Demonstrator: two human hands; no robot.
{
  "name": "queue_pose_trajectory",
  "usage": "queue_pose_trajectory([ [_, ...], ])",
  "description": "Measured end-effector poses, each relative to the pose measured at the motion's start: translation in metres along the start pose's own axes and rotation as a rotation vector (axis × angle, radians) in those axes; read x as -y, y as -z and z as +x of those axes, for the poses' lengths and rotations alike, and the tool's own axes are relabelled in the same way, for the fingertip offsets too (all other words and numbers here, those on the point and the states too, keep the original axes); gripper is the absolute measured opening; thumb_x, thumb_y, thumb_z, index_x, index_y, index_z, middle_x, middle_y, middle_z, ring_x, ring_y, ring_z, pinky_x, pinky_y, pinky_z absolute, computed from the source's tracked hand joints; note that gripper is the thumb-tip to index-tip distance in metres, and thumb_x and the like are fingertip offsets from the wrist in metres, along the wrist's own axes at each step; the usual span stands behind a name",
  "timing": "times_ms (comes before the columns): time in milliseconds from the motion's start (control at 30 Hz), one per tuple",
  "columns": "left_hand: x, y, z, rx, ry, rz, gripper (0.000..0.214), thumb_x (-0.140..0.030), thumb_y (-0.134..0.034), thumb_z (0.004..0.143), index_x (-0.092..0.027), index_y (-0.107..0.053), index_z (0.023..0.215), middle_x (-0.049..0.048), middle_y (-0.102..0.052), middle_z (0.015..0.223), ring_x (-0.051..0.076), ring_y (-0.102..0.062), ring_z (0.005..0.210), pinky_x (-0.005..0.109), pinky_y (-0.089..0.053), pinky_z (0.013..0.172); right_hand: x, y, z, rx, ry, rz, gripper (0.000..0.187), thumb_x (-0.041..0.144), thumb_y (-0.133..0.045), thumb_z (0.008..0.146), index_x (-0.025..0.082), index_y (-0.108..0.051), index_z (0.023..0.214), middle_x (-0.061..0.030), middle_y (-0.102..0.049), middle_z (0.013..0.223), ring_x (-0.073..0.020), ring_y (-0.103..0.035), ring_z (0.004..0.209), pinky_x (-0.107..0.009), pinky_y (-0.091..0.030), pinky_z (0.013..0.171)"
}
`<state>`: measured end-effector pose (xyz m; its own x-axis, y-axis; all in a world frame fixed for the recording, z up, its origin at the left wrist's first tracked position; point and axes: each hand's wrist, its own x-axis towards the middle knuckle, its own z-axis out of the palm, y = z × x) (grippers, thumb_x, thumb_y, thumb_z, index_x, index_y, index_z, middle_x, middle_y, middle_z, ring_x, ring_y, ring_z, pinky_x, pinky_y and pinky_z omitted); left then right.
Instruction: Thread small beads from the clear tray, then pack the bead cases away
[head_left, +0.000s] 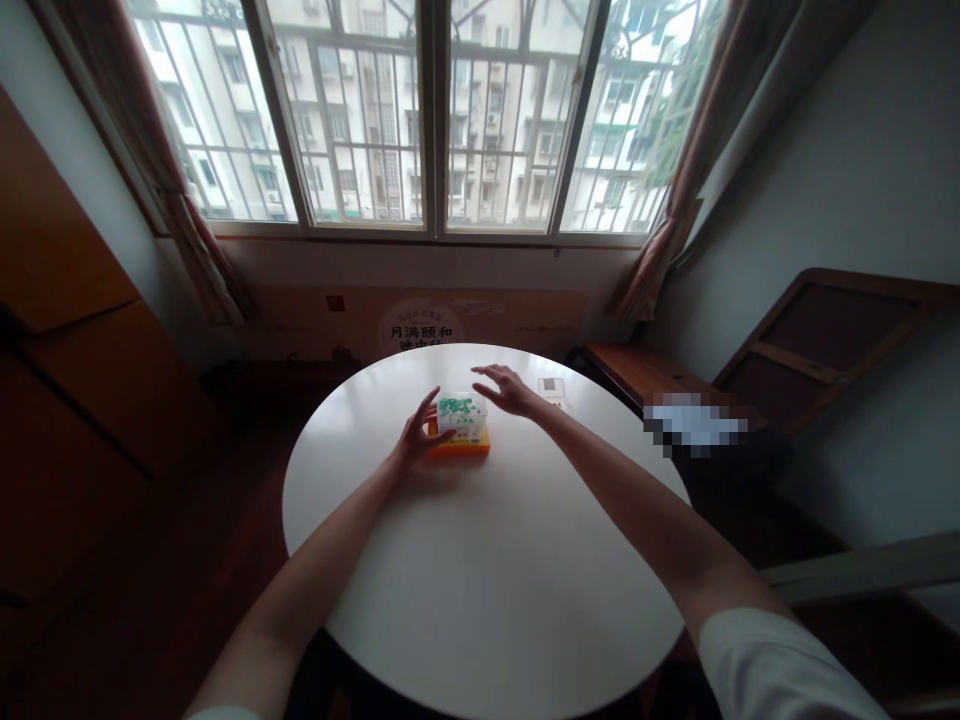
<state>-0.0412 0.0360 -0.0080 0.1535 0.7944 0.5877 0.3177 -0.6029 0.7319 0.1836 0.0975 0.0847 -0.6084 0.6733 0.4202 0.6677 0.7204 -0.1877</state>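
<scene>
A clear plastic box point(462, 420) with small green pieces point(459, 405) showing through it sits on top of an orange box point(469, 449) on the white table. My left hand point(412, 438) grips the clear box at its left side, thumb across the front and index finger raised beside the back corner. Just beyond the box's upper right, my right hand point(505, 388) hovers with fingers stretched out and apart, holding nothing. Whether the pieces are loose inside the box or printed on it is too small to tell.
Right of my right hand, a small clear case point(551, 386) lies on the round white table point(480, 580), with tiny bits beside it. A wooden bench point(637, 368) with a blurred-out item stands beyond the table's right edge. A barred window point(435, 120) and a printed carton point(495, 310) are ahead.
</scene>
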Motion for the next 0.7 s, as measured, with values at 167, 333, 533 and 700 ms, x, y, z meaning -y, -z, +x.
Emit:
queue_pose_trajectory([
  [167, -0.005, 0.001, 0.002, 0.047, -0.098, 0.101, 0.069, -0.039, -0.06, 0.074, -0.026, -0.028, 0.133, 0.0103, -0.043, 0.126, 0.025, -0.046, 0.11, 0.041, -0.044, 0.086, -0.072, 0.017, -0.012, 0.14, -0.266, -0.397, 0.051, 0.024, -0.051, 0.078, 0.017, -0.04, 0.127, -0.0152, -0.044, 0.127, -0.0322, -0.041, 0.109, -0.042, -0.037, 0.085],
  [333, -0.005, 0.0, 0.003, 0.033, -0.123, 0.109, 0.05, -0.034, -0.048, 0.083, -0.026, -0.034, 0.13, 0.0091, -0.043, 0.124, 0.022, -0.045, 0.11, 0.038, -0.045, 0.085, -0.11, 0.016, -0.041, 0.229, -0.383, -0.569, 0.057, 0.014, -0.048, 0.076, 0.02, -0.035, 0.13, -0.0138, -0.037, 0.134, -0.0342, -0.039, 0.111, -0.043, -0.038, 0.082],
  [533, -0.005, 0.0, 0.003, 0.023, -0.125, 0.116, 0.049, -0.034, -0.049, 0.082, -0.026, -0.034, 0.129, 0.009, -0.043, 0.122, 0.022, -0.045, 0.11, 0.038, -0.046, 0.084, -0.122, 0.0, -0.056, 0.28, -0.456, -0.564, 0.06, 0.019, -0.049, 0.077, 0.024, -0.028, 0.133, -0.0111, -0.029, 0.14, -0.0336, -0.035, 0.116, -0.044, -0.038, 0.083],
  [700, -0.007, -0.001, 0.002, 0.009, -0.149, 0.117, 0.048, -0.033, -0.049, 0.082, -0.025, -0.036, 0.128, 0.0096, -0.044, 0.121, 0.022, -0.045, 0.11, 0.037, -0.047, 0.082, -0.122, -0.007, -0.057, 0.252, -0.47, -0.559, 0.066, 0.022, -0.049, 0.077, 0.024, -0.02, 0.136, -0.0131, -0.032, 0.136, -0.0324, -0.037, 0.112, -0.043, -0.039, 0.083],
])
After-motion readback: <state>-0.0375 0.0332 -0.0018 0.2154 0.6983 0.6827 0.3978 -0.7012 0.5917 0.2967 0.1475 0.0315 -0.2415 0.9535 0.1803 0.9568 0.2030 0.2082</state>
